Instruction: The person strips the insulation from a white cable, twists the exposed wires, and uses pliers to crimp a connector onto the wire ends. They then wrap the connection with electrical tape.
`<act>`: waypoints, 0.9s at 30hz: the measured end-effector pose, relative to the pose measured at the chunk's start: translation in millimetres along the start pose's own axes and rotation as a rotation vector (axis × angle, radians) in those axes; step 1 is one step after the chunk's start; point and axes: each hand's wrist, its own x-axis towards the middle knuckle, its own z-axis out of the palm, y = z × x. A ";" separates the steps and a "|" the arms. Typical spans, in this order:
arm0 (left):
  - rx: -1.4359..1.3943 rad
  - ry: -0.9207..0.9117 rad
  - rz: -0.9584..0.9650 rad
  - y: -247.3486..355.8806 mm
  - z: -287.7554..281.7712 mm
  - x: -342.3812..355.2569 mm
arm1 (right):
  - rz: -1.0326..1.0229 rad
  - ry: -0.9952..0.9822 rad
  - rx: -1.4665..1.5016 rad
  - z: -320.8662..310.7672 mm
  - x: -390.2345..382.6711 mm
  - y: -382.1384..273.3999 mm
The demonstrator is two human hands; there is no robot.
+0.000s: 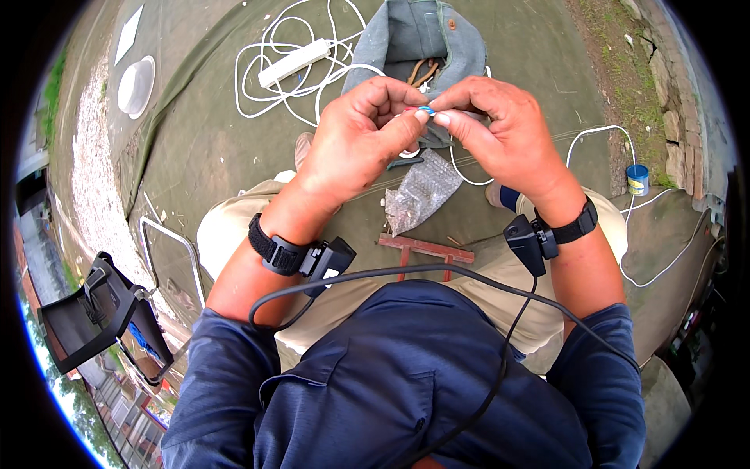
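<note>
My left hand [355, 137] and my right hand [500, 129] meet in front of me, both closed in a pinch. Between their fingertips are thin blue and red electrical wires [426, 110], mostly covered by the fingers. A white cable [466, 178] loops down just below my right hand. Right behind the hands lies a grey-blue fabric tool bag [461, 47], its mouth open, with brownish tool handles [424, 74] inside. Below the hands, a sheet of bubble wrap [426, 191] lies on the ground.
A white power strip [294, 62] with coiled cord lies at the far left. Between my legs is a small red wooden frame [426, 248]. At the right stands a blue tin [637, 180] near a stone edge. A black chair [101, 320] is at the left. Black cords cross my lap.
</note>
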 end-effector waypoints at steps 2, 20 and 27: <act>0.060 -0.016 0.044 -2.7 -2.0 0.0 | 0.037 -0.001 0.026 0.6 -0.8 -0.4; 0.222 -0.010 0.091 -0.5 -5.8 0.0 | 0.486 -0.216 0.702 -11.1 1.4 9.7; 0.389 0.038 0.157 2.0 1.0 -0.8 | 0.546 -0.136 0.658 -1.1 0.9 10.2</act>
